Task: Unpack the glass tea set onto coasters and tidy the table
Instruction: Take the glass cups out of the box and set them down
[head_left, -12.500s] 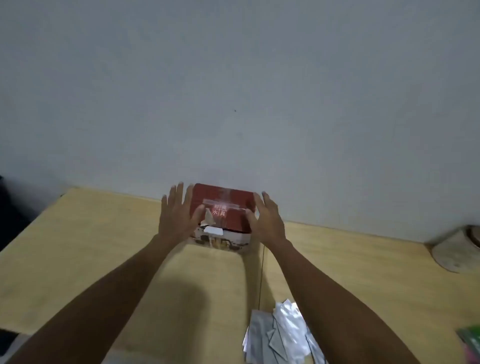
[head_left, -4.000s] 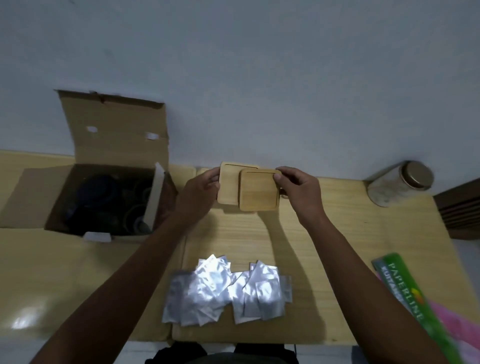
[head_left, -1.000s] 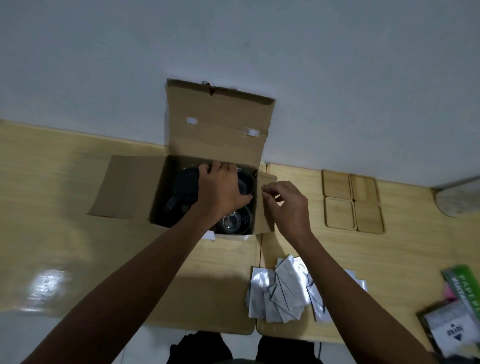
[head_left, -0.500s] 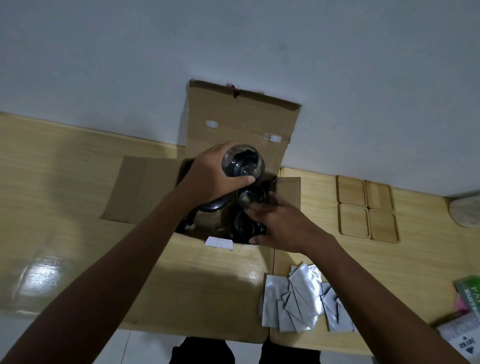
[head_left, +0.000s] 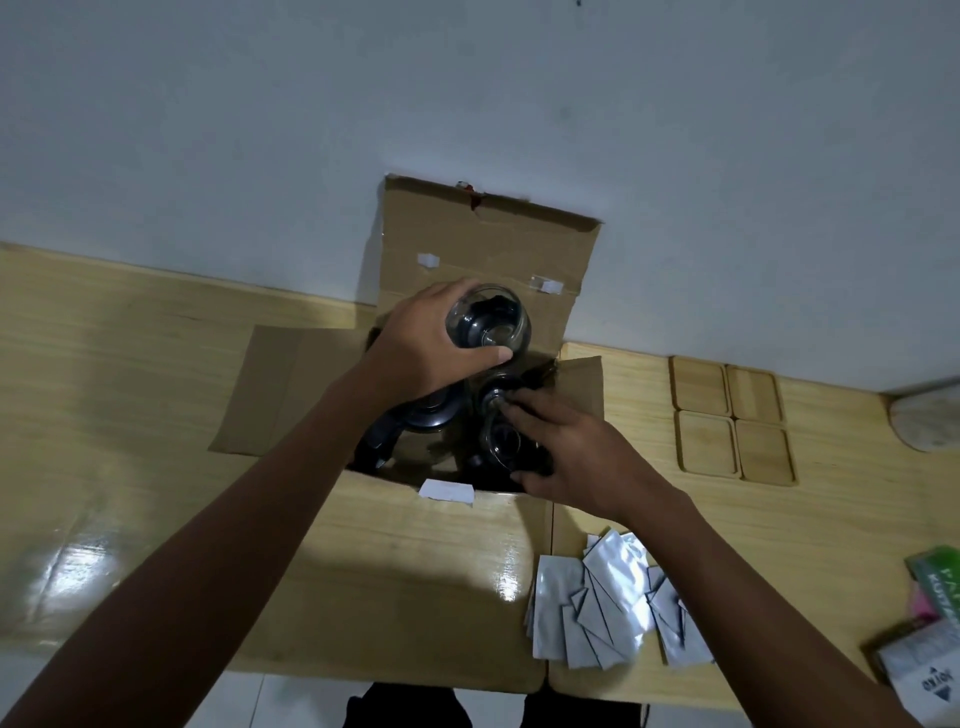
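An open cardboard box (head_left: 483, 249) stands against the wall on the wooden table (head_left: 130, 374). My left hand (head_left: 426, 348) grips a clear glass cup (head_left: 488, 325) lifted above the box. My right hand (head_left: 566, 452) reaches into the box and curls round a second glass cup (head_left: 501, 441). A dark-lidded glass teapot (head_left: 421, 421) lies inside the box, partly hidden under my left forearm. Several square wooden coasters (head_left: 730, 421) lie in a block to the right of the box, all bare.
A heap of silver foil sachets (head_left: 608, 603) lies near the table's front edge. A pale jar (head_left: 924, 421) lies at the far right by the wall. Green and white packets (head_left: 930, 623) sit at the right edge. The box's left flap (head_left: 280, 384) lies flat.
Since half a second ago my left hand holds the cup a little higher above the box. My right hand stays inside the box on the second cup.
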